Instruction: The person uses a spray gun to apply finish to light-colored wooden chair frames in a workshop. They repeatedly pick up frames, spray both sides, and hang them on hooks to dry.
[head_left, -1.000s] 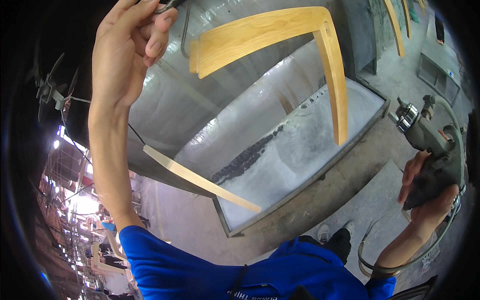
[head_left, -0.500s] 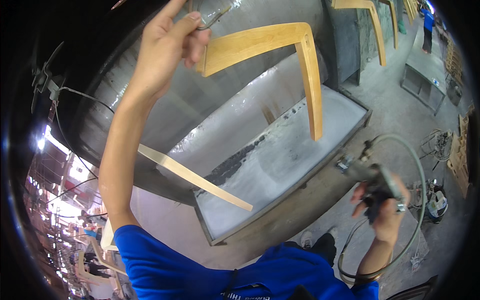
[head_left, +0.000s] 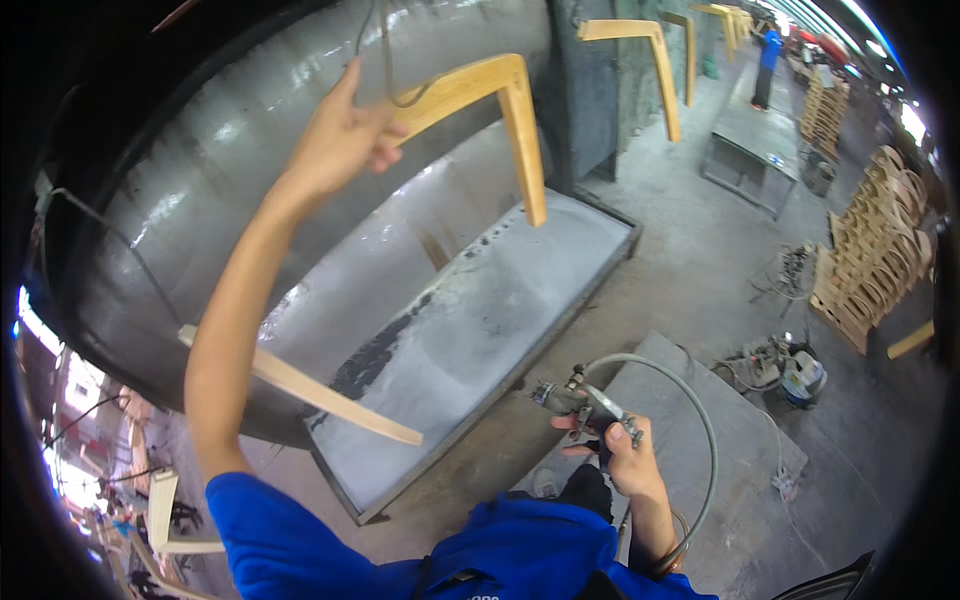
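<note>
here's the right hand (head_left: 632, 460), fingers wrapped round a spray gun (head_left: 592, 403), nozzle (head_left: 546, 394) toward the tray (head_left: 480, 340), while the raised left hand (head_left: 345, 145), its grip impossible to tell, is at the end of an angled wooden frame piece (head_left: 524, 145) hung from a wire hook (head_left: 389, 60), presumably to bare its faces, similar pieces (head_left: 660, 75) hanging beyond.

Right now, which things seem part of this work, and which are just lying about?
Likely in use:
spray gun, gripped in the right hand
hose, looping from it
L-shaped wooden piece, hanging near the left hand

Seemingly just around:
stacked wooden parts, at right
grey metal table, upper right
</note>
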